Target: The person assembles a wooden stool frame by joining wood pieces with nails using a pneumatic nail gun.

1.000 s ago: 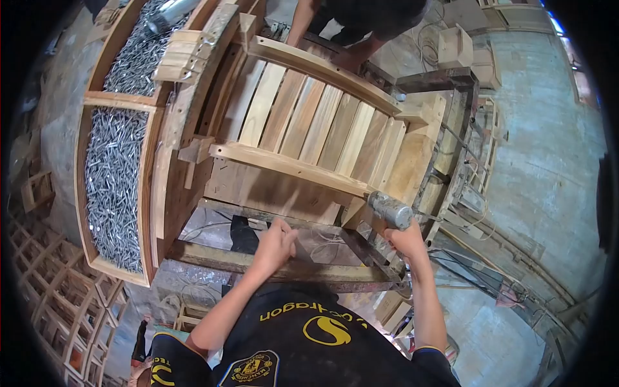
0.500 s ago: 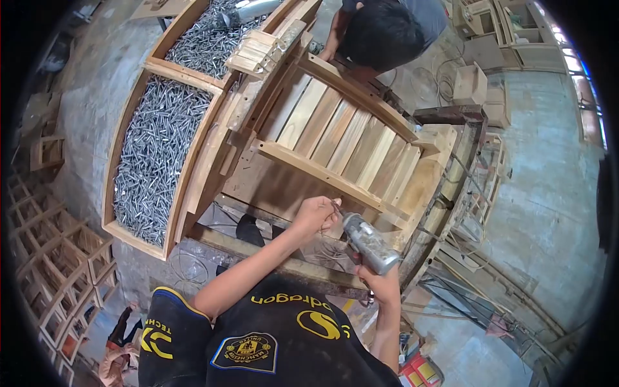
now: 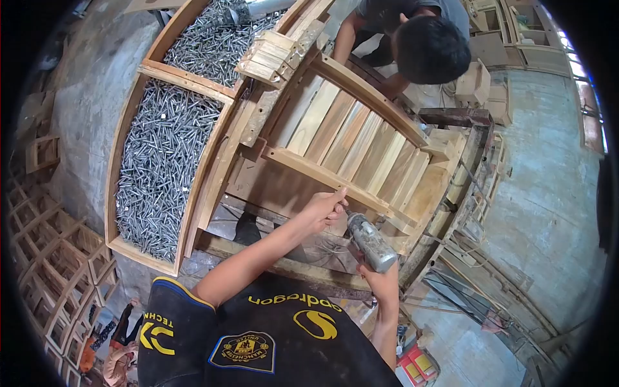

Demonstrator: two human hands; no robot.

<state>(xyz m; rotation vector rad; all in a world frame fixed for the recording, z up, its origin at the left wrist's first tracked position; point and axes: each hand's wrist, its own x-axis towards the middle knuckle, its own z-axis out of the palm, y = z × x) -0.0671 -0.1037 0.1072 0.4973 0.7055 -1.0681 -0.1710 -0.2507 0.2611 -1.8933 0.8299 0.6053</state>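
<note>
My right hand (image 3: 380, 276) is wrapped round the grip of a grey, worn power driver (image 3: 372, 242). The driver's nose points up and left, at my left hand. My left hand (image 3: 327, 210) is closed in a pinch at the near rail (image 3: 322, 175) of a slatted wooden frame (image 3: 351, 138). Its fingertips are at the rail's outer side, and whatever they hold is too small to make out. The driver's tip is partly hidden beside the left fingers.
To the left stands a wooden box (image 3: 109, 187) with two compartments of metal screws (image 3: 161, 168). Small wood blocks (image 3: 267, 55) lie by it. Across the frame a person (image 3: 432, 48) bends down, arms near the far rail. A metal-edged bench (image 3: 290, 266) runs underneath.
My left hand has shifted slightly up along the near rail, its fingertips now against it. The driver has barely moved. The other person's head has moved right and an arm reaches down.
</note>
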